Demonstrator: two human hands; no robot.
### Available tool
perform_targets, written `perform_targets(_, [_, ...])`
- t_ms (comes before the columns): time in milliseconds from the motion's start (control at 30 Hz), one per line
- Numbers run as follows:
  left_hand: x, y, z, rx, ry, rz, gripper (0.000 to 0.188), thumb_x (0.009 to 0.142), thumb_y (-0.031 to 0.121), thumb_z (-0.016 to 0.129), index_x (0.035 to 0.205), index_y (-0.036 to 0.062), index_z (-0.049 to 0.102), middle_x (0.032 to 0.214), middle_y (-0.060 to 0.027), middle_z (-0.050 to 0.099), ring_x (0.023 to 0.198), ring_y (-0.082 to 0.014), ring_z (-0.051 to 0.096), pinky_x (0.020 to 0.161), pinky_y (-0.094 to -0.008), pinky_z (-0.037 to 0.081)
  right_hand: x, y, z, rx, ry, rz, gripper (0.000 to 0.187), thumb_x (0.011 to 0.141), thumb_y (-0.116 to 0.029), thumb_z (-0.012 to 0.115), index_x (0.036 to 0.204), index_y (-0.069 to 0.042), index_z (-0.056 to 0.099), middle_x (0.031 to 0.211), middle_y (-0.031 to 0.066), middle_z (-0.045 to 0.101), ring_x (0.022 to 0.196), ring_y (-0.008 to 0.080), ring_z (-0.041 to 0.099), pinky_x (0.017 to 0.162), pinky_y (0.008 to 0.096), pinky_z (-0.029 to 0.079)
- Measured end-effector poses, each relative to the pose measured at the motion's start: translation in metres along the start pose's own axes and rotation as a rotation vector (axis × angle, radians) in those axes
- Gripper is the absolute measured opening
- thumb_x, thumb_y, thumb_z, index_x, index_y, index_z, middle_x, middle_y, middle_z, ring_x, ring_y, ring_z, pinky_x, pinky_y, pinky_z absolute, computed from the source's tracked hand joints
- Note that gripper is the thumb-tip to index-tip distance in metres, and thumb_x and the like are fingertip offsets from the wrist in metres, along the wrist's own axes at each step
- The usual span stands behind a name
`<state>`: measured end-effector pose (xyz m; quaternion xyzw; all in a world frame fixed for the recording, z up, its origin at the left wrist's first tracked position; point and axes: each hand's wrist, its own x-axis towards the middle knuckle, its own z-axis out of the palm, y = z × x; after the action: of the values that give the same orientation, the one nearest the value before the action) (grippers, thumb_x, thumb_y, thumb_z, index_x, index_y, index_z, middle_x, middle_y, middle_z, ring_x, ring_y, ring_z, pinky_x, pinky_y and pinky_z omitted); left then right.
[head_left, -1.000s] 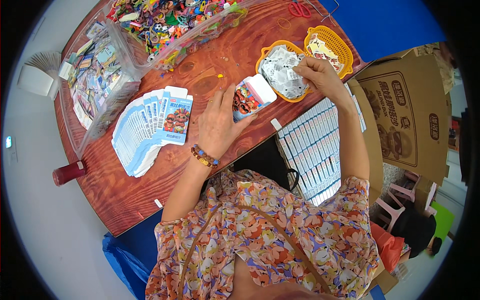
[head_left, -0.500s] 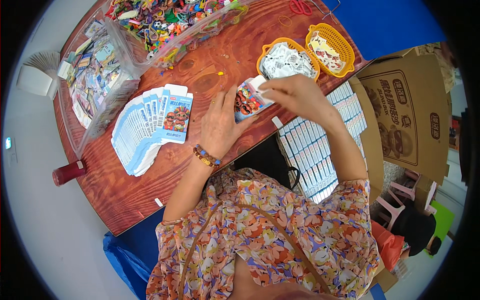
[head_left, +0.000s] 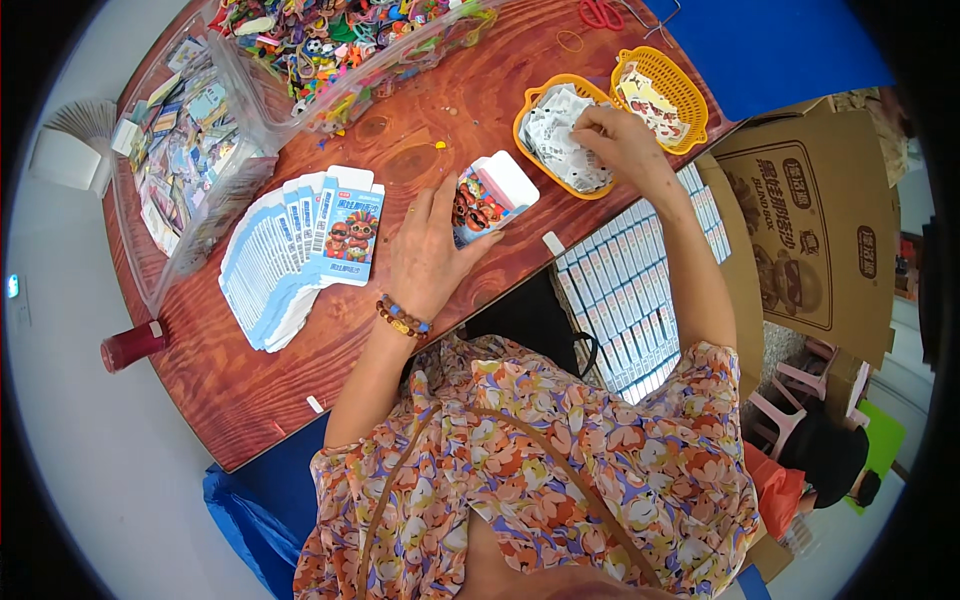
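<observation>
My left hand [head_left: 432,245] holds a small printed carton [head_left: 482,208] against the table, thumb on its near side and fingers along its left. The carton's end facing right stands open, with a white flap [head_left: 508,180] raised. My right hand [head_left: 622,142] reaches over a yellow basket [head_left: 530,152] of small white packets [head_left: 562,140]. Its fingers are pinched together and touch the packets; what lies between the fingertips is hidden. Left of my left hand, a fan of flat light-blue cartons [head_left: 270,260] lies overlapped, the top one [head_left: 350,235] showing its printed front.
A second yellow basket [head_left: 704,100] holds printed paper pieces. Clear bins [head_left: 262,125] of colourful trinkets and cards stand at the far left. Red scissors [head_left: 600,14] lie at the back. Below the table's right edge, a cardboard box [head_left: 745,290] contains rows of packed cartons [head_left: 640,310].
My right hand has moved from the carton's open end to the packet basket, right and slightly up. The carton has shifted a little left with my left hand, its opening now uncovered.
</observation>
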<state>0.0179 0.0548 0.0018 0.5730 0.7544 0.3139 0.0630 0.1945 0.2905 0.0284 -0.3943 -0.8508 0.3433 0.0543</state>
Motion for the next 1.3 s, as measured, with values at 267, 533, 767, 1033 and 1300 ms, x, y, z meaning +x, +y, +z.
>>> perform_targets(267, [0.004,0.009,-0.006,-0.009,0.01,-0.001,0.081,0.071,0.035,0.085,0.134,-0.0005,0.05,0.112,-0.018,0.06,0.096,-0.0357,0.065,0.074,-0.0436,0.056,-0.007,0.005,-0.012,0.529,0.014,0.009,0.013,0.091,-0.012,0.068,0.1,-0.003,0.065,0.073,-0.0011,0.061,0.058,0.0039,0.055,0.052,0.0197,0.04])
perform_targets(533, [0.004,0.018,-0.004,0.014,-0.011,-0.013,0.079,0.072,0.033,0.085,0.136,0.0012,0.049,0.114,-0.0183,0.059,0.103,-0.0351,0.063,0.077,-0.0432,0.056,-0.037,-0.061,0.0,0.312,-0.173,-0.123,0.021,0.09,-0.015,0.068,0.109,-0.006,0.065,0.074,0.001,0.068,0.061,0.0099,0.062,0.054,0.0247,0.045])
perform_targets(767, [0.003,0.016,-0.001,-0.041,-0.019,-0.011,0.08,0.072,0.03,0.086,0.136,0.0004,0.049,0.117,-0.0189,0.058,0.104,-0.0363,0.063,0.079,-0.0437,0.056,-0.042,-0.074,0.015,-0.03,-0.057,-0.398,0.027,0.092,-0.02,0.064,0.115,-0.008,0.067,0.075,0.0092,0.071,0.066,0.0221,0.069,0.058,0.0335,0.051])
perform_targets(1033, [-0.001,0.007,-0.004,-0.117,-0.021,-0.043,0.075,0.076,0.032,0.083,0.134,-0.0017,0.051,0.111,-0.0208,0.06,0.096,-0.0384,0.065,0.077,-0.0445,0.055,0.017,0.026,-0.052,0.08,0.269,0.028,0.019,0.089,-0.016,0.064,0.104,-0.004,0.069,0.087,0.0047,0.071,0.063,0.0119,0.062,0.059,0.0272,0.049])
perform_targets(1300, [-0.004,0.001,-0.006,-0.117,0.006,-0.05,0.074,0.077,0.037,0.082,0.133,-0.0012,0.052,0.109,-0.0202,0.062,0.093,-0.0375,0.065,0.074,-0.0447,0.055,0.048,0.103,-0.067,-0.157,0.084,0.234,0.012,0.084,-0.012,0.071,0.083,-0.002,0.063,0.069,0.0019,0.061,0.06,0.0091,0.059,0.055,0.027,0.045])
